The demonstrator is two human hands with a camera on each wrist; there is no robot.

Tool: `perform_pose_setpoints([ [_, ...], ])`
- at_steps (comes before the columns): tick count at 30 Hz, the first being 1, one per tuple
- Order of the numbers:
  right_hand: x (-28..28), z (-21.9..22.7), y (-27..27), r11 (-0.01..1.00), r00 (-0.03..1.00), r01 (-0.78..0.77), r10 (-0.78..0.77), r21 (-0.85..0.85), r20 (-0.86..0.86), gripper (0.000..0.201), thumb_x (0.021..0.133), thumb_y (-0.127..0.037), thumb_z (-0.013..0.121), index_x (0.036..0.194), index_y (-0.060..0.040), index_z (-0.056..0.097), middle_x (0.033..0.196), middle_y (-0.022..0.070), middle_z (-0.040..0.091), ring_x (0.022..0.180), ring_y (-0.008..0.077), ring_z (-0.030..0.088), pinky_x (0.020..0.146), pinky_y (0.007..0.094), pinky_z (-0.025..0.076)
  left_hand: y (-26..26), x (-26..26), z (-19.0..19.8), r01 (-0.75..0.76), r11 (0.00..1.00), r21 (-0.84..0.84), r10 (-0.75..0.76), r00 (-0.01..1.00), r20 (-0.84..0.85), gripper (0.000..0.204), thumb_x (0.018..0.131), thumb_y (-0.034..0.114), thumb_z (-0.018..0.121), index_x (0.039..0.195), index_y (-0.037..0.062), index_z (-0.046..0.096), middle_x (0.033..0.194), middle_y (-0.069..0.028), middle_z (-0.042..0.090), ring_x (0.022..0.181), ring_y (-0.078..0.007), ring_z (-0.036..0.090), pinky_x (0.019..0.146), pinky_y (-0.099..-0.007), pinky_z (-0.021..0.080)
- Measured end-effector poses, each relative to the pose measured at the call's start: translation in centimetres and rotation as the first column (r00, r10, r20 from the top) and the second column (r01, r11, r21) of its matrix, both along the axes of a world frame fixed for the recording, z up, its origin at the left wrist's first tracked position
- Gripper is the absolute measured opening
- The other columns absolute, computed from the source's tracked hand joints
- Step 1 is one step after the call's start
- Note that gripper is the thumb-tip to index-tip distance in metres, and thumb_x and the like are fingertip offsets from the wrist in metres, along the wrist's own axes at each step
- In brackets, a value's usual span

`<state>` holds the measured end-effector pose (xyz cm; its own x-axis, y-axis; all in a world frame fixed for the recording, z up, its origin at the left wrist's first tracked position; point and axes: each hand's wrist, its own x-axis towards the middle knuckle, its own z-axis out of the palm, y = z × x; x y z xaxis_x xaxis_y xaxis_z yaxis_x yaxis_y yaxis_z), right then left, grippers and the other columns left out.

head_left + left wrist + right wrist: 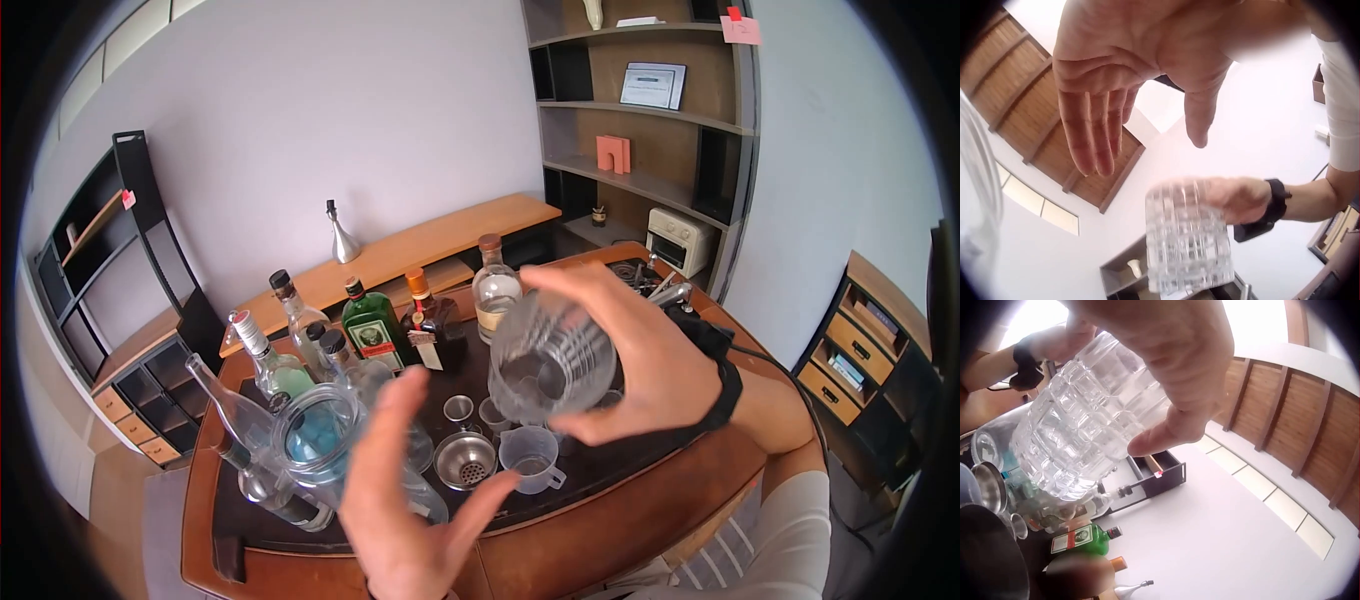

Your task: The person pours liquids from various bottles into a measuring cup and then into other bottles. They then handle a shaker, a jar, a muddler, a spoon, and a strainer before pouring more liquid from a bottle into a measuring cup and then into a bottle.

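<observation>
My right hand [655, 360] holds a clear cut-glass tumbler [550, 365] up over the table, thumb and fingers round its sides. The tumbler's raised block pattern shows closely in the right wrist view, where a thumb [1166, 434] presses on the glass. To the left of it my left hand [395, 525] hangs in the air, fingers and thumb spread apart with nothing between them. Behind the left hand stands a wide-mouthed glass jar [300, 455] with a bluish tint. A metal strainer [465, 460] and a clear plastic measuring jug [530, 465] sit below and between the hands.
Several bottles crowd the table's left and back, among them a green bottle [372, 325] and a clear cork-topped bottle [492, 290]. A small metal cup [458, 408] stands by the strainer. Metal bar tools [670, 292] lie at the back right. A wooden sideboard [400, 260] runs behind.
</observation>
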<state>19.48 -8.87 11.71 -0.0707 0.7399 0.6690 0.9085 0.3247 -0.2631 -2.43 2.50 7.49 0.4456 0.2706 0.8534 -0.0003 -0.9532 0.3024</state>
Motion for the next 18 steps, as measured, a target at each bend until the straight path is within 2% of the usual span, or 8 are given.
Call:
perform_pose_setpoints([
  [4,1.9,-0.1,4.4,0.993,0.992,0.117,-0.115,-0.034,0.053,0.091,0.070,-0.025,0.082,0.144,0.0003,0.037,0.123,0.0212,0.050,0.116,0.0379,0.053,0.098,0.0435,0.045,1.4,-4.1,0.5,-0.155,0.988,-0.006,0.152,0.960,0.234,0.080,0.083,0.017,0.080,0.147,-0.0011,0.037,0.136,-0.0224,0.058,0.122,-0.0330,0.060,0.100,-0.0421,0.054],
  [6,3.1,-1.0,7.1,0.983,0.984,0.164,-0.157,-0.081,0.081,0.092,0.069,-0.026,0.081,0.146,-0.0011,0.037,0.123,0.0188,0.049,0.116,0.0355,0.053,0.099,0.0405,0.045,2.0,-5.2,0.5,-0.140,0.988,-0.067,0.154,0.924,0.350,0.065,0.089,0.012,0.073,0.145,-0.0007,0.041,0.128,-0.0233,0.063,0.118,-0.0309,0.063,0.095,-0.0391,0.053],
  [7,3.7,-1.5,8.4,0.977,0.980,0.186,-0.176,-0.105,0.095,0.093,0.069,-0.026,0.081,0.146,-0.0018,0.037,0.123,0.0175,0.049,0.115,0.0343,0.053,0.099,0.0390,0.045,2.4,-5.8,0.5,-0.159,0.984,-0.078,0.176,0.926,0.334,0.065,0.090,0.013,0.073,0.145,-0.0001,0.041,0.129,-0.0226,0.062,0.119,-0.0304,0.062,0.097,-0.0393,0.052],
  [10,5.0,-2.8,12.0,0.937,0.967,0.237,-0.204,-0.258,0.150,0.093,0.069,-0.030,0.080,0.146,-0.0008,0.037,0.126,0.0200,0.048,0.120,0.0371,0.052,0.102,0.0412,0.045,3.1,-6.7,0.4,-0.235,0.959,-0.158,0.270,0.927,0.260,0.063,0.090,0.012,0.072,0.145,0.0018,0.043,0.132,-0.0204,0.061,0.122,-0.0295,0.060,0.100,-0.0406,0.048],
  [11,5.9,-3.8,13.4,0.935,0.962,0.237,-0.188,-0.263,0.199,0.094,0.068,-0.033,0.079,0.146,0.0004,0.037,0.127,0.0215,0.047,0.121,0.0381,0.051,0.102,0.0423,0.045,3.2,-6.8,0.4,-0.263,0.945,-0.192,0.304,0.924,0.230,0.063,0.090,0.011,0.072,0.145,0.0024,0.043,0.133,-0.0197,0.061,0.123,-0.0293,0.059,0.102,-0.0412,0.047],
  [14,7.1,-5.9,16.2,0.855,0.950,0.284,-0.190,-0.435,0.246,0.095,0.066,-0.031,0.079,0.145,0.0014,0.038,0.127,0.0221,0.047,0.121,0.0386,0.051,0.104,0.0420,0.044,3.8,-7.0,0.4,-0.305,0.928,-0.216,0.340,0.928,0.152,0.063,0.088,0.010,0.074,0.144,0.0044,0.046,0.134,-0.0173,0.060,0.126,-0.0287,0.057,0.103,-0.0429,0.045],
  [15,7.9,-7.3,17.2,0.868,0.943,0.276,-0.162,-0.413,0.289,0.096,0.063,-0.030,0.080,0.143,0.0018,0.039,0.126,0.0223,0.048,0.120,0.0385,0.053,0.101,0.0429,0.046,4.0,-7.2,0.4,-0.323,0.918,-0.231,0.359,0.924,0.134,0.063,0.086,0.009,0.075,0.144,0.0062,0.048,0.134,-0.0166,0.060,0.125,-0.0288,0.058,0.102,-0.0437,0.044],
  [18,8.3,-8.6,18.6,0.794,0.935,0.312,-0.159,-0.522,0.317,0.097,0.062,-0.031,0.080,0.143,0.0018,0.039,0.126,0.0224,0.050,0.118,0.0380,0.054,0.097,0.0440,0.049,4.7,-7.7,0.0,-0.353,0.911,-0.213,0.383,0.916,0.121,0.065,0.085,0.011,0.076,0.144,0.0081,0.048,0.135,-0.0164,0.060,0.125,-0.0292,0.057,0.102,-0.0440,0.044],
])
